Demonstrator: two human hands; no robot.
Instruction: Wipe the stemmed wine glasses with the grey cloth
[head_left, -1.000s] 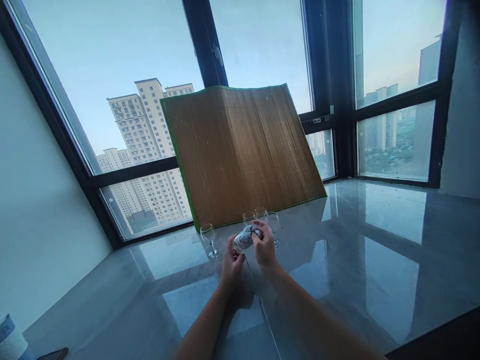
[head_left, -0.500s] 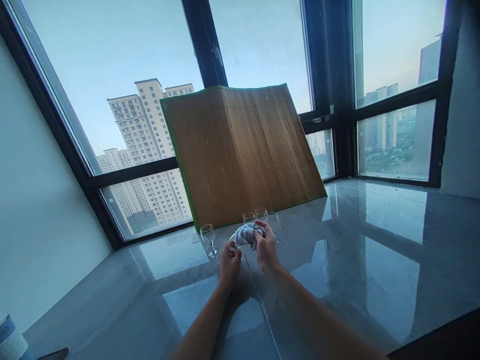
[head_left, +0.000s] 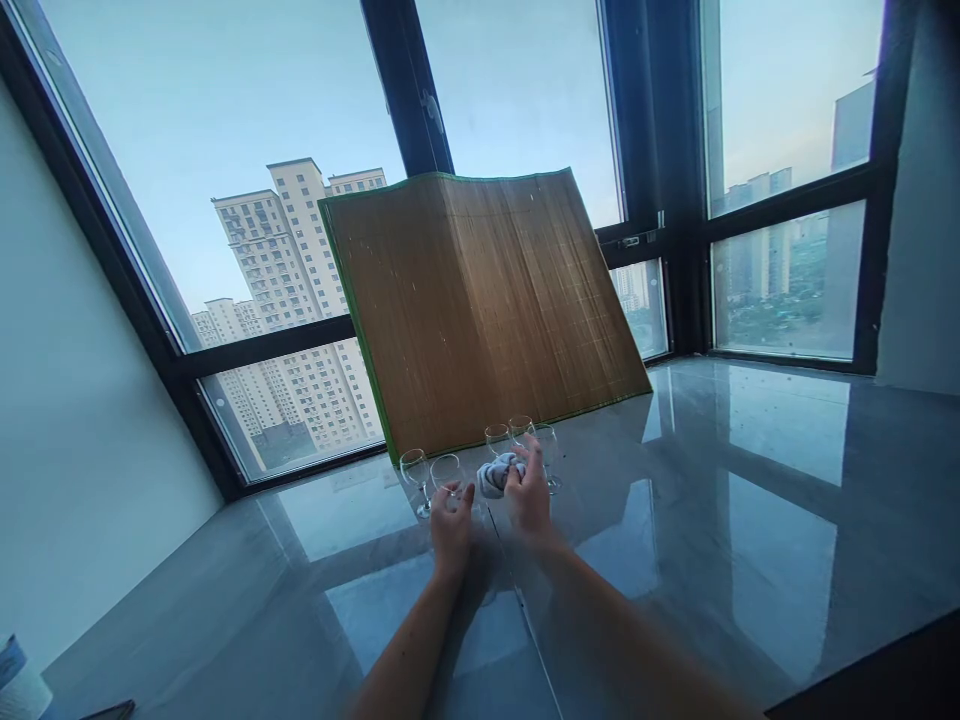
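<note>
My left hand [head_left: 452, 522] is closed around the lower part of a clear stemmed glass [head_left: 445, 465], its bowl upright above my fingers. The stem and foot are hidden behind the hand. In my right hand [head_left: 530, 500] is a bunched grey-white cloth [head_left: 495, 476], pinched with the thumb while the index finger points up. The cloth is apart from the glass. Another stemmed glass [head_left: 414, 470] stands just left of the held one. Behind my right hand are three more clear glasses [head_left: 497, 436], partly covered by the hand and cloth.
A brown woven mat [head_left: 487, 310] with green edging leans against the windows behind the glasses. The glossy grey tiled surface [head_left: 637, 620] reflects the windows. A white roll-like object [head_left: 21, 690] and a dark flat object [head_left: 111, 711] lie at the lower left.
The cloth has come away from the glass. My left hand has shifted slightly left with the glass, which now stands upright beside the left glass; my right index finger has lifted.
</note>
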